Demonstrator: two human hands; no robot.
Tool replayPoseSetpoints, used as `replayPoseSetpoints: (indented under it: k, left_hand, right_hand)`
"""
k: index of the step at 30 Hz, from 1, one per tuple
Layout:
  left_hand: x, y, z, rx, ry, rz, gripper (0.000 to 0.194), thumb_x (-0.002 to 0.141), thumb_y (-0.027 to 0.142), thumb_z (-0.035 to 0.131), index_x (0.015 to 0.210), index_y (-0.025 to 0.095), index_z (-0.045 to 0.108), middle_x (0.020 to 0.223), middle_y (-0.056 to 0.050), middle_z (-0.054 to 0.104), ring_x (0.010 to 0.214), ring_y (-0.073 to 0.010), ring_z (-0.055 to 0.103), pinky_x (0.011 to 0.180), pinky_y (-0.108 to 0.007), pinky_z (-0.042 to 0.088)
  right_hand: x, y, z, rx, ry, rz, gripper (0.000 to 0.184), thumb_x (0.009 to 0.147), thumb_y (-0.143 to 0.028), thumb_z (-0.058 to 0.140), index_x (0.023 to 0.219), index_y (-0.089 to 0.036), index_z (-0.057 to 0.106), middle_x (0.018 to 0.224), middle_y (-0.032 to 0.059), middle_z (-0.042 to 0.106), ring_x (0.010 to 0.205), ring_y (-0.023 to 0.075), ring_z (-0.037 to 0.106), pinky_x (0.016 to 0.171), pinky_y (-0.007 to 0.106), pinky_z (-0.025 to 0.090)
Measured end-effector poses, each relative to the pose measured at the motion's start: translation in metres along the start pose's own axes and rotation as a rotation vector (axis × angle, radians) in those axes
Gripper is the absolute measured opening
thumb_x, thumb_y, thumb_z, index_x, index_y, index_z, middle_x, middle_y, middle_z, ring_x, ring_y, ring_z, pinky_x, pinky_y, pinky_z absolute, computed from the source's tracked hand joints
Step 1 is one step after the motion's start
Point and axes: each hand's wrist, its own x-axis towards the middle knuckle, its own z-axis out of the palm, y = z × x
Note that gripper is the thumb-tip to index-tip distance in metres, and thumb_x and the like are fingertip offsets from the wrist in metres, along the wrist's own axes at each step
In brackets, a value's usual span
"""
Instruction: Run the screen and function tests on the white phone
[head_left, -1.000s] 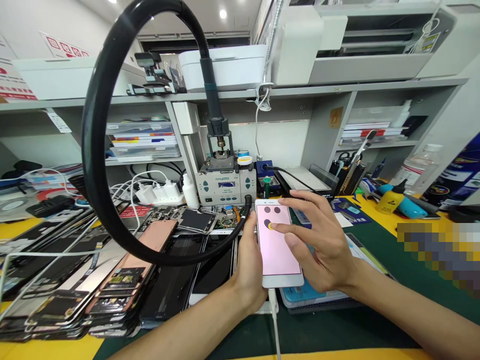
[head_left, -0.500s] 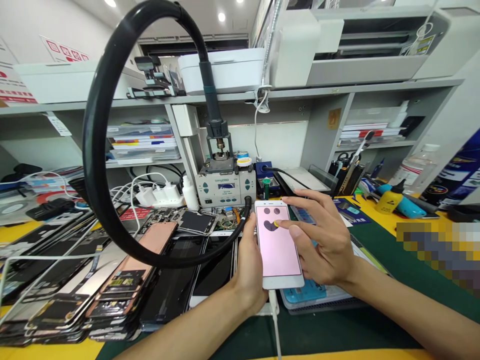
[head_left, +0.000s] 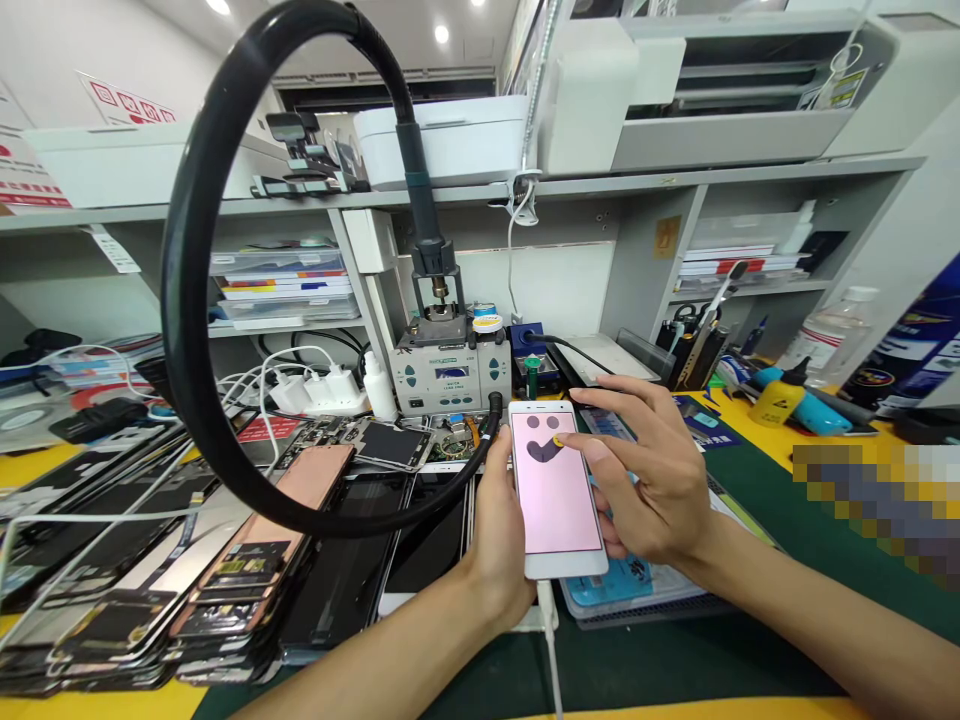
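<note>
My left hand (head_left: 491, 540) is closed around a white smartphone (head_left: 566, 565), its thumb along the phone's left edge. The phone is upright, tilted back, with a white cable (head_left: 551, 640) plugged into its bottom end. On its pink screen are two dark circles and a dark curved band, like a smiling face. My right hand (head_left: 656, 465) is spread over the phone's right side and grips nothing. Its index fingertip touches the screen near the band's right end, where a small yellow spot shows.
Stacked phone screens and housings (head_left: 247, 570) cover the left side. A thick black hose (head_left: 184, 300) loops in front, attached to a hot air station (head_left: 454, 375). Beneath my right wrist lies a clear plastic case (head_left: 660, 605). A yellow bottle (head_left: 778, 398) stands right.
My right index finger has slid slightly right and up along the curved band on the screen. The dark band now reaches further to the right. My left hand holds still.
</note>
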Motion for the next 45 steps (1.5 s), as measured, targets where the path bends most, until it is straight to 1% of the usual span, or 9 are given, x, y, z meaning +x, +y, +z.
replayPoseSetpoints:
  k: [5, 8, 16, 22, 29, 32, 36, 40, 45]
  left_hand:
    - [0.0, 0.0, 0.0, -0.004, 0.027, -0.001, 0.052, 0.093, 0.061, 0.054, 0.106, 0.016, 0.075, 0.09, -0.007, 0.079, 0.07, -0.0198, 0.074, 0.072, -0.027, 0.054]
    - [-0.001, 0.0, 0.001, 0.0, 0.026, -0.008, 0.055, 0.093, 0.064, 0.053, 0.105, 0.015, 0.076, 0.088, -0.008, 0.079, 0.07, -0.0207, 0.074, 0.072, -0.028, 0.055]
    - [0.0, 0.0, 0.001, 0.041, -0.049, -0.044, 0.068, 0.093, 0.07, 0.044, 0.106, 0.011, 0.075, 0.08, -0.012, 0.076, 0.07, -0.0249, 0.074, 0.074, -0.034, 0.056]
    - [0.0, 0.001, -0.001, 0.073, -0.124, -0.054, 0.076, 0.092, 0.075, 0.036, 0.101, 0.01, 0.073, 0.076, -0.014, 0.073, 0.062, -0.026, 0.07, 0.064, -0.037, 0.056]
    - [0.0, 0.0, -0.001, 0.08, -0.119, -0.051, 0.075, 0.092, 0.074, 0.036, 0.103, 0.009, 0.071, 0.074, -0.014, 0.071, 0.062, -0.0271, 0.07, 0.066, -0.04, 0.056]
    - [-0.001, 0.0, -0.002, 0.072, -0.122, -0.052, 0.072, 0.093, 0.071, 0.04, 0.108, 0.01, 0.073, 0.08, -0.015, 0.074, 0.068, -0.0289, 0.072, 0.072, -0.041, 0.057]
    - [-0.001, -0.001, -0.002, 0.06, -0.14, -0.042, 0.07, 0.092, 0.069, 0.045, 0.114, 0.009, 0.073, 0.086, -0.017, 0.076, 0.075, -0.0301, 0.074, 0.077, -0.042, 0.057]
    - [-0.001, -0.002, 0.0, 0.047, -0.153, -0.026, 0.065, 0.092, 0.066, 0.048, 0.111, 0.009, 0.073, 0.093, -0.017, 0.076, 0.082, -0.0309, 0.074, 0.079, -0.041, 0.056]
    - [-0.002, 0.0, 0.006, -0.006, -0.023, 0.038, 0.049, 0.095, 0.053, 0.053, 0.109, 0.01, 0.07, 0.1, -0.014, 0.076, 0.089, -0.0277, 0.072, 0.081, -0.035, 0.054]
  right_hand:
    - [0.0, 0.001, 0.0, -0.009, 0.009, 0.006, 0.026, 0.087, -0.009, 0.056, 0.083, -0.013, 0.081, 0.111, 0.0186, 0.072, 0.115, 0.0363, 0.061, 0.094, 0.06, 0.052]
    - [-0.001, 0.001, 0.0, -0.013, 0.017, 0.008, 0.026, 0.087, -0.01, 0.056, 0.085, -0.015, 0.081, 0.112, 0.0166, 0.072, 0.115, 0.036, 0.061, 0.094, 0.06, 0.052]
    - [0.001, 0.0, 0.0, -0.023, 0.029, 0.021, 0.024, 0.085, -0.009, 0.057, 0.081, -0.017, 0.08, 0.112, 0.0149, 0.072, 0.115, 0.0364, 0.061, 0.093, 0.059, 0.052]
    - [0.0, 0.002, -0.004, -0.004, 0.095, -0.006, 0.027, 0.085, -0.009, 0.055, 0.089, -0.019, 0.079, 0.115, 0.0126, 0.071, 0.115, 0.0345, 0.062, 0.093, 0.057, 0.052]
    - [-0.001, 0.004, -0.006, 0.021, 0.128, -0.003, 0.026, 0.086, -0.01, 0.053, 0.092, -0.021, 0.076, 0.115, 0.0105, 0.07, 0.113, 0.0316, 0.063, 0.094, 0.056, 0.051]
    - [0.0, -0.001, -0.007, 0.044, 0.115, -0.02, 0.024, 0.083, -0.007, 0.052, 0.081, -0.02, 0.073, 0.107, 0.0105, 0.071, 0.111, 0.0315, 0.063, 0.09, 0.054, 0.052]
    - [0.001, -0.011, -0.011, 0.101, 0.076, -0.04, 0.024, 0.08, -0.006, 0.052, 0.061, -0.019, 0.058, 0.092, 0.0098, 0.073, 0.106, 0.0327, 0.065, 0.085, 0.054, 0.053]
    - [0.001, -0.019, -0.013, 0.133, 0.087, -0.048, 0.022, 0.077, -0.008, 0.051, 0.059, -0.019, 0.052, 0.085, 0.0075, 0.071, 0.096, 0.0294, 0.069, 0.089, 0.056, 0.051]
    - [-0.002, -0.028, -0.011, 0.203, 0.083, -0.051, 0.016, 0.073, -0.01, 0.051, 0.061, -0.02, 0.049, 0.064, -0.0005, 0.054, 0.073, 0.0205, 0.069, 0.094, 0.055, 0.051]
